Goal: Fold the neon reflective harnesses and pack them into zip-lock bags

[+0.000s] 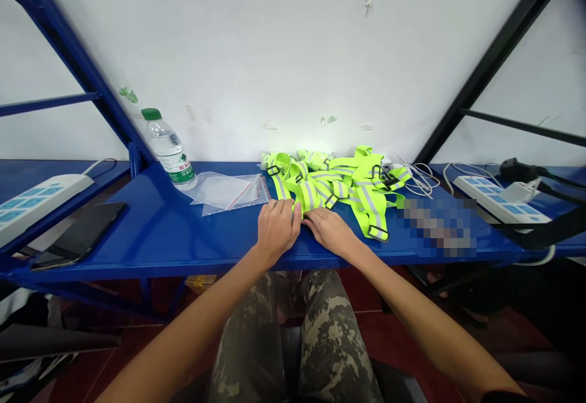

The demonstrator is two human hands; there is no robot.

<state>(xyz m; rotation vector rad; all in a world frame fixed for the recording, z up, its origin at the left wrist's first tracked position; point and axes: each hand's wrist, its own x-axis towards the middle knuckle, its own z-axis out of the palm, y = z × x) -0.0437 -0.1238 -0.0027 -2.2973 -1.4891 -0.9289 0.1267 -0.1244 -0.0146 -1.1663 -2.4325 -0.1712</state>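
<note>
Workroom of a small workshop or assembly station: a blue steel bench (151, 232) with a steel frame (68, 49) rising at upper left stands against a scuffed white wall (274, 55), above a red tile floor (128, 336). Power strips (36, 204) at far left and right and reflective straps (361, 189) at center mark a work area.

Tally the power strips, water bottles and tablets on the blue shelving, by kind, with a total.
Power strips: 2
Plastic water bottle: 1
Black tablet: 1
Total: 4
</note>
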